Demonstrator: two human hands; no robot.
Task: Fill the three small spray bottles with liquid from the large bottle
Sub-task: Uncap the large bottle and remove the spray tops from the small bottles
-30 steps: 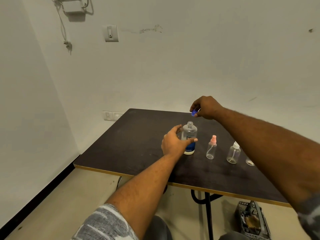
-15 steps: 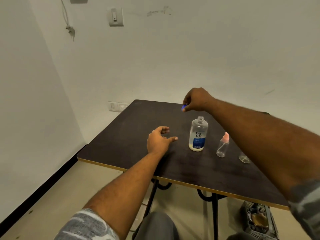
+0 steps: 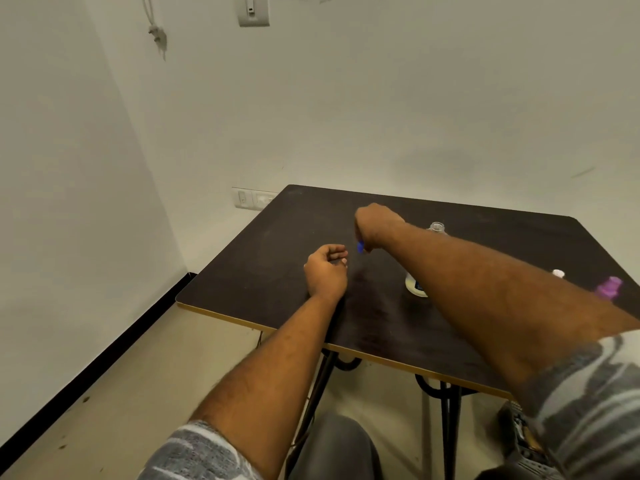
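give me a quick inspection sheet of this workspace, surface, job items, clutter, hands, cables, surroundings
surface: dark table with a yellow edge, mostly bare.
job's things: large bottle upright, neck open, body mostly hidden by the right forearm; white spray top and purple spray top show past the arm; third small bottle not visible.
clutter: nothing seen on the table.
hands: left hand loosely curled, empty, over the table; right hand pinches the blue cap low over the table.
cables: cord hangs on the wall.
surroundings: wall switch, socket plate, crate on the floor.
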